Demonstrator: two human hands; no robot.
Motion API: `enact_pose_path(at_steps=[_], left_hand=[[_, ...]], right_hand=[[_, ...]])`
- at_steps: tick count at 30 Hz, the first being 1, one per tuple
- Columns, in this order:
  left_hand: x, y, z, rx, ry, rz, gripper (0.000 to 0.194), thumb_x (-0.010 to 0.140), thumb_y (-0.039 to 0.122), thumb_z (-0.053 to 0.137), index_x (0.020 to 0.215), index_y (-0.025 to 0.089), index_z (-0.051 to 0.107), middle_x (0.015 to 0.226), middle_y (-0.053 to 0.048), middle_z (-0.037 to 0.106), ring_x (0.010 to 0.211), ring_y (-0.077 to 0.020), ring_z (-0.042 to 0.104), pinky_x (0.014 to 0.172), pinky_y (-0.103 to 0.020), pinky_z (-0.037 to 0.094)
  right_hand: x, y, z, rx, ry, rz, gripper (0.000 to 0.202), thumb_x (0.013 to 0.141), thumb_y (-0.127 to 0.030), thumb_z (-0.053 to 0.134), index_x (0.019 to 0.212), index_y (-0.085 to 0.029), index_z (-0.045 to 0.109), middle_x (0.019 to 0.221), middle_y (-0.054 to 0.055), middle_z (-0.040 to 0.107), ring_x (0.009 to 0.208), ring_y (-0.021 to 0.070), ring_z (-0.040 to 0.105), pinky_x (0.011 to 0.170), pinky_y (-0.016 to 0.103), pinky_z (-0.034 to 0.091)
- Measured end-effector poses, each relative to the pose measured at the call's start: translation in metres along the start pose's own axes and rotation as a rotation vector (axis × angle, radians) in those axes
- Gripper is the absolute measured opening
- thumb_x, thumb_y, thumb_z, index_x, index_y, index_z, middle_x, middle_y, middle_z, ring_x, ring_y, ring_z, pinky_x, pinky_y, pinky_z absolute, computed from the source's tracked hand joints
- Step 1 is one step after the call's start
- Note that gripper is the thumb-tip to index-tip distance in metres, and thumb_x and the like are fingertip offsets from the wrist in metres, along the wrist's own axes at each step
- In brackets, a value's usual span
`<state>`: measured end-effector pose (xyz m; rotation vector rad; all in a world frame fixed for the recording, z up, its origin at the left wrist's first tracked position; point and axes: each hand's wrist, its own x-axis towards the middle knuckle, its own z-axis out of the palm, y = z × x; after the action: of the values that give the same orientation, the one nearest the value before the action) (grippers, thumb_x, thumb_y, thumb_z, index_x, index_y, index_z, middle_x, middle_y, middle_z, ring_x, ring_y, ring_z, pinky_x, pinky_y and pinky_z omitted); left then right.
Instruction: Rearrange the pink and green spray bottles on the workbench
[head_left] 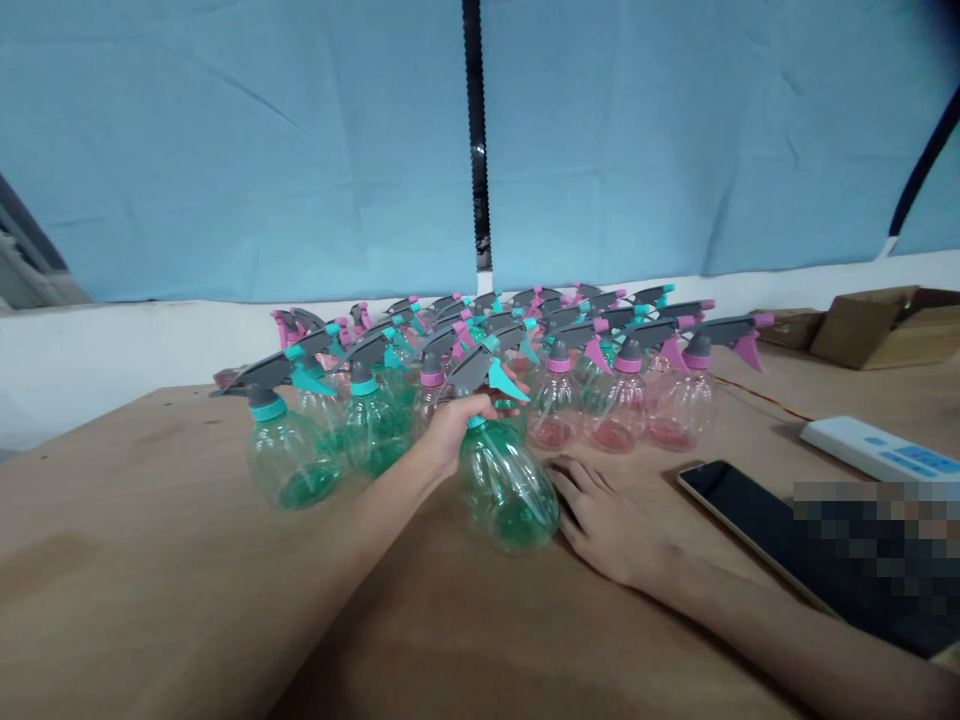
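My left hand [448, 432] is wrapped round the neck of a green spray bottle [510, 490], just below its grey head and turquoise trigger. The bottle leans, with its base toward the right. Beside that base, my right hand [604, 520] lies on the table with its fingers apart and nothing in them; the fingertips are partly hidden by the bottle. Left of my left hand stand two more green spray bottles [296, 458]. Behind my right hand is a row of pink spray bottles [611, 415].
Several more pink and green spray bottles crowd the back of the wooden table [150, 560]. At the right lie a black tablet or phone [742, 515] and a white power strip [870, 448] with a cord. An open cardboard box [885, 325] stands behind, near the blue curtain [300, 150].
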<state>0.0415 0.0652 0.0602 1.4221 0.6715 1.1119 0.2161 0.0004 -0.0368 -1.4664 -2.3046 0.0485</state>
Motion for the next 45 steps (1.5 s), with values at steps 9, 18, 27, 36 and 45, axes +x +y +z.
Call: enact_pose_path(at_steps=[9, 18, 27, 36, 45], left_hand=[[-0.004, 0.005, 0.010, 0.128, -0.063, 0.071, 0.032, 0.055, 0.019, 0.048, 0.082, 0.017, 0.065, 0.095, -0.006, 0.066, 0.101, -0.0238, 0.056, 0.091, -0.042, 0.042], [-0.006, 0.003, 0.018, 0.116, -0.216, 0.035, 0.031, 0.053, 0.022, 0.052, 0.080, 0.020, 0.067, 0.083, -0.004, 0.069, 0.102, -0.0278, 0.057, 0.085, -0.044, 0.043], [-0.007, 0.008, 0.015, 0.190, -0.186, 0.040, 0.037, 0.056, 0.022, 0.047, 0.087, 0.019, 0.068, 0.091, -0.004, 0.068, 0.098, -0.0272, 0.059, 0.084, -0.043, 0.045], [-0.007, 0.008, 0.016, 0.073, -0.180, 0.065, 0.026, 0.056, 0.017, 0.048, 0.076, 0.019, 0.064, 0.077, -0.003, 0.066, 0.093, -0.0241, 0.060, 0.083, -0.040, 0.046], [-0.009, 0.010, 0.017, 0.041, -0.201, 0.102, 0.041, 0.060, 0.018, 0.049, 0.098, 0.020, 0.065, 0.090, -0.004, 0.068, 0.102, -0.0249, 0.058, 0.088, -0.043, 0.043]], right_hand=[[0.000, 0.002, 0.001, -0.019, -0.010, -0.008, 0.046, 0.081, -0.014, 0.038, 0.126, -0.013, 0.046, 0.126, 0.015, 0.046, 0.118, 0.0255, 0.040, 0.097, 0.043, 0.035], [0.001, 0.002, -0.002, -0.037, -0.076, -0.002, 0.047, 0.081, -0.015, 0.038, 0.127, -0.011, 0.045, 0.129, 0.016, 0.043, 0.120, 0.0258, 0.037, 0.098, 0.042, 0.032], [0.000, 0.002, -0.001, -0.020, -0.026, 0.000, 0.044, 0.083, -0.015, 0.036, 0.126, -0.013, 0.046, 0.127, 0.015, 0.045, 0.119, 0.0255, 0.040, 0.097, 0.043, 0.034], [0.001, 0.001, -0.002, -0.014, -0.032, 0.001, 0.044, 0.083, -0.015, 0.035, 0.126, -0.011, 0.046, 0.127, 0.015, 0.046, 0.119, 0.0257, 0.040, 0.098, 0.043, 0.034], [0.001, 0.001, 0.000, -0.029, -0.025, -0.007, 0.045, 0.082, -0.013, 0.036, 0.126, -0.010, 0.046, 0.126, 0.016, 0.046, 0.119, 0.0258, 0.040, 0.097, 0.043, 0.034]])
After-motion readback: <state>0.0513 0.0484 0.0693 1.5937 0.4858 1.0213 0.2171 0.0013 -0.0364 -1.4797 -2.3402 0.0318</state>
